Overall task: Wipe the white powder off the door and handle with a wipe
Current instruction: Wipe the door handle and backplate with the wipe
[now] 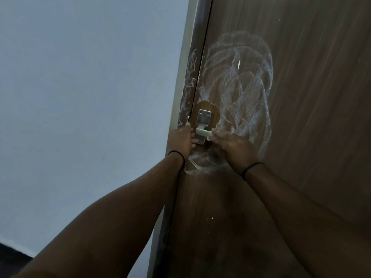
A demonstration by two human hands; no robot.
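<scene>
Frame (187, 81) still streaked w/ powder. L hand (181, 140) curls fingers behind the handle (202, 133); R hand (232, 143) pinches a wipe (209, 136) at its tip. Handle's long axis runs level, pointing right. Plate area looks clean; big swirls on door (301, 97) remain, so task's early.

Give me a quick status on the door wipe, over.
Left hand steadying handle. Right hand pinching something small and white at the handle. Powder still swirled on door and frame. Nothing blocking.
</scene>
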